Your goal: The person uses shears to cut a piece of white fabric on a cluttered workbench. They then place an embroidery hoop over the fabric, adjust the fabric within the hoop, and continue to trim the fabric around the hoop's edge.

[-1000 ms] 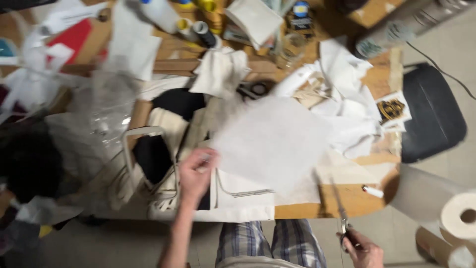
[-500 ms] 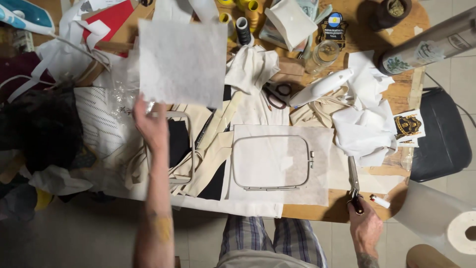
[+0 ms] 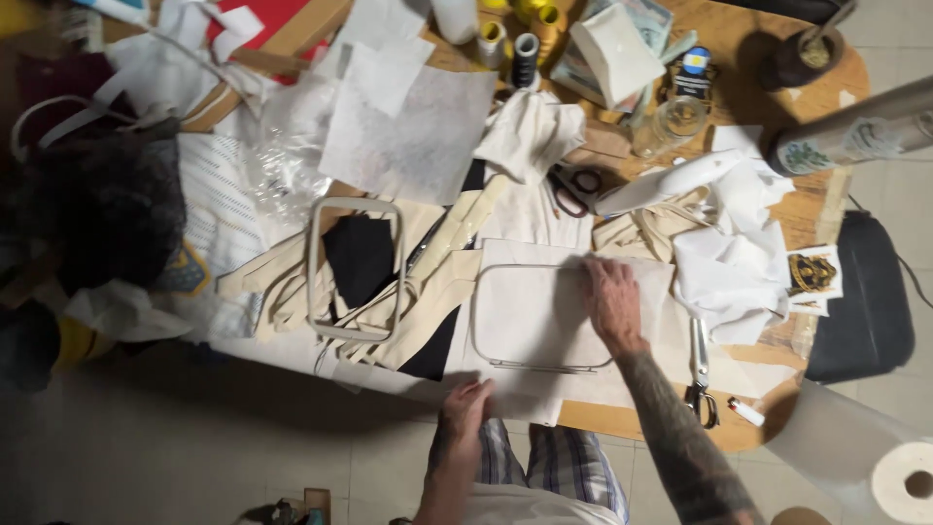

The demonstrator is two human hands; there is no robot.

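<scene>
At far left a dark heap [image 3: 102, 209] is seen, too shadowed & blurred to identify. A spare hoop frame [image 3: 356, 269] is laid over black and beige cloth, w/ a loose white sheet [image 3: 413, 131] above it. At the near table edge the left hand [image 3: 465, 408] is closed on the lower edge of the white backing sheet [image 3: 544, 389]; whether it's pinched or only pressed can't be told. Centre: the rounded embroidery hoop [image 3: 535, 317] is lying flat on that sheet, held down by the right hand [image 3: 612, 301], fingers spread flat, nothing gripped. Risk, as judged: if the sheet is tugged unevenly, it could wrinkle or the hoop could be dragged off square; overhanging cloth could slip floorward. Right: scissors [image 3: 700, 374] are parked just beside the forearm, near the edge, so a nudge might drop them. A paper roll [image 3: 899, 476] is cut off at the corner.
</scene>
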